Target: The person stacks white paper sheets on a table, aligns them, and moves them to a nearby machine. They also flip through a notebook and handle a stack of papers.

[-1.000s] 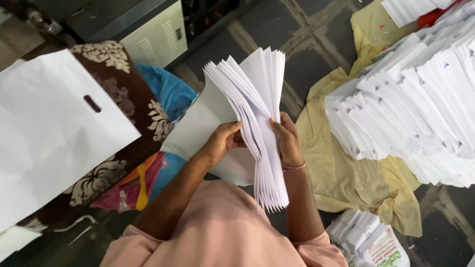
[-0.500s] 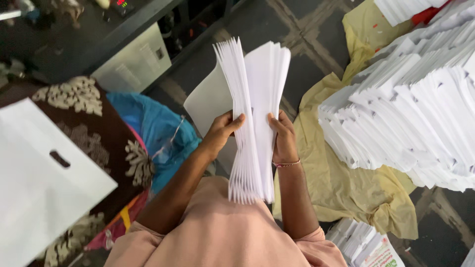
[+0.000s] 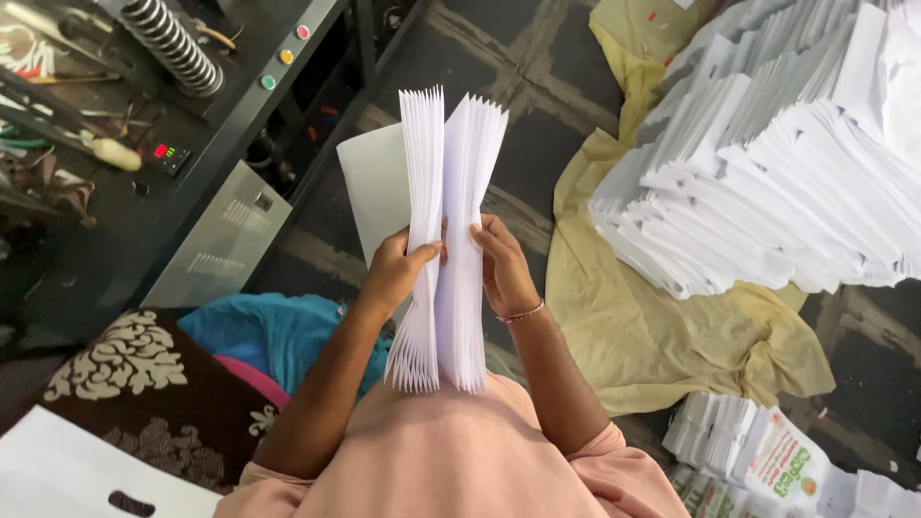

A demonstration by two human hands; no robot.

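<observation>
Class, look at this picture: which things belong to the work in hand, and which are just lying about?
In hand:
left hand
right hand
fanned bundle of white sheets
big heap of white stacks

Lying about:
yellow cloth
machine panel
blue bag
patterned brown cloth

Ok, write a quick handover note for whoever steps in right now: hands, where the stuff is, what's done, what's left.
Left hand: grip on the left side of the upright bundle of white bags, thumb between the sheets.
Right hand: grip on the bundle's right side.
The bundle is split into two fanned halves, held over the lap.
Done: big rows of stacked white bags lie on the yellow cloth to the right.
Left: the bundle in hand is not yet laid down; printed bag packs sit at lower right.
</observation>
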